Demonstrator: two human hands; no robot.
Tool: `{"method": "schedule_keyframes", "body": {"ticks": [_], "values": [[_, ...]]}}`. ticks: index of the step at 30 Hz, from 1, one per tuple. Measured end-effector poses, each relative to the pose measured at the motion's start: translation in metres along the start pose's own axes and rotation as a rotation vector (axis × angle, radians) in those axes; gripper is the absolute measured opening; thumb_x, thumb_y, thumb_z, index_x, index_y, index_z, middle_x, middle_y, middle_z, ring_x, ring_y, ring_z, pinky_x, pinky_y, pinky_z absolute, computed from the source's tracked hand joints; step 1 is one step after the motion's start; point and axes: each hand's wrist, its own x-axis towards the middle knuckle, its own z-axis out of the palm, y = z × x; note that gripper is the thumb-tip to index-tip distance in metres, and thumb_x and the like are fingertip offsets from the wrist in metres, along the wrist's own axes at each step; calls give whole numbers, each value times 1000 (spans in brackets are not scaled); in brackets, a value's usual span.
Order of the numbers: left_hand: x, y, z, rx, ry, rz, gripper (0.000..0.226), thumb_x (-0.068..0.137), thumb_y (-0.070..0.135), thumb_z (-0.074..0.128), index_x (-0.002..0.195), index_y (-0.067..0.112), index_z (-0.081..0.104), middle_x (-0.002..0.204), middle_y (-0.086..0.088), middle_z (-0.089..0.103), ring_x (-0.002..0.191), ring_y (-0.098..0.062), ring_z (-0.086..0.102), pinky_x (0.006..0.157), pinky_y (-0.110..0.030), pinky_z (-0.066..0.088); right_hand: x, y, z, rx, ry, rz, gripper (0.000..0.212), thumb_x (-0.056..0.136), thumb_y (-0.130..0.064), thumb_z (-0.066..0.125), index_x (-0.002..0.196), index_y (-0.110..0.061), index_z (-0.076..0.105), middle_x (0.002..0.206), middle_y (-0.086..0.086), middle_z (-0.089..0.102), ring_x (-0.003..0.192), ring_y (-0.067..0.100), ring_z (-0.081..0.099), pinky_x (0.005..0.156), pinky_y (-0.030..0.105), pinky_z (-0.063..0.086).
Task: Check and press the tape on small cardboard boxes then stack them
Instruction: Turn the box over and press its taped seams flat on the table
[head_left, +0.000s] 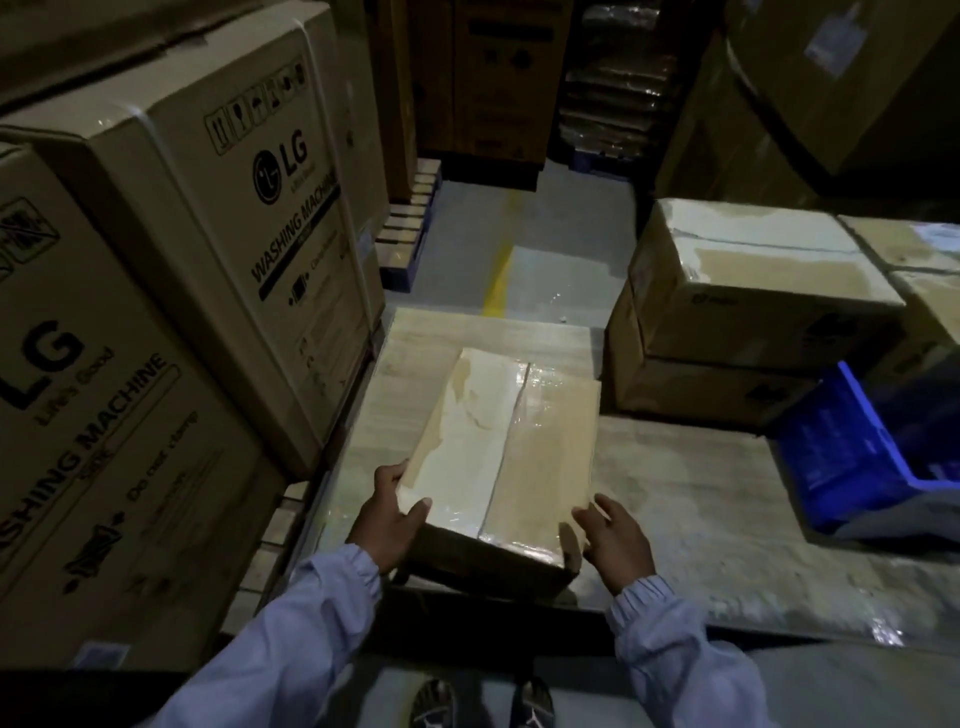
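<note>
Lengthwise away, cardboard box (524, 441), seemingly in left hand (388, 522).

Bare table (701, 499) lies free to the right of the fingers (605, 508) of the right hand (618, 543), until a blue crate (847, 467) blocks the far side. Ahead of those fingers and to the right, stacked boxes (748, 312) close off the table's back corner. Left of the fingers (390, 470) of the left hand (389, 525), only a narrow strip of table separates the box (519, 441) they grip from a wall of cartons (218, 249). Past the box, ahead of both hands' fingertips, a band of table is bare, and beyond it a floor aisle (550, 249) runs open between the stacks.
</note>
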Motion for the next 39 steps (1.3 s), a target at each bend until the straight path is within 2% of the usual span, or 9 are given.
{"method": "schedule_keyframes", "body": {"ticks": [5,8,13,16,21,26,32,35,39], "values": [[-3,-32,-9,50,-1,-29,61,91,20,65,140,15,29,112,-4,56,91,-24,57,74,-27,40,-11,31,21,-56,-41,68,62,81,-27,72,136,-8,52,128,11,62,112,22,62,99,45,49],[-8,-38,-7,-1,58,-72,57,90,25,67,137,16,37,109,-4,59,88,-26,59,75,-29,44,-19,27,25,-166,-17,30,64,87,-24,69,143,-11,40,131,5,60,117,17,59,95,23,41],[-28,-40,26,-260,215,-312,64,90,46,59,136,9,34,129,-17,56,113,-35,56,96,-36,43,-4,12,18,-368,-14,-94,74,90,-25,67,150,-11,25,143,10,49,118,17,57,93,23,41],[-35,-39,39,-367,92,-552,79,89,68,41,139,6,41,139,-17,49,125,-37,49,105,-36,35,10,-5,15,-622,-9,-205,76,88,-37,66,148,-14,27,141,9,51,123,27,54,92,27,39],[-19,-62,67,-384,-101,-573,128,40,103,37,125,9,55,122,-15,64,110,-35,61,100,-50,47,59,-39,16,-776,-47,-371,65,81,-45,72,130,-17,39,125,7,56,107,24,56,87,27,39],[-35,-29,59,-271,-88,-516,65,92,57,49,131,4,48,128,-14,61,121,-31,55,97,-25,38,124,-66,26,-1121,-26,-523,98,64,-73,67,131,-8,37,134,16,43,124,38,43,102,49,41],[-36,-22,58,-222,-52,-439,56,98,48,44,135,6,42,129,-13,59,124,-29,53,95,-20,35,171,-106,33,-1312,-243,-541,143,37,-97,54,146,-11,21,151,14,30,138,33,31,114,47,26],[-29,-16,57,-225,49,-395,61,93,50,45,135,7,45,127,-12,60,120,-28,55,88,-15,33,183,-116,38,-1247,-255,-535,127,32,-94,59,132,-19,37,129,10,53,114,31,52,99,43,43],[-14,-12,49,-53,91,-456,71,90,69,33,139,18,40,118,-19,64,108,-37,60,87,-31,44,181,-110,38,-1241,-132,-555,113,41,-91,62,127,-20,41,120,10,55,106,31,54,92,41,46]]}}
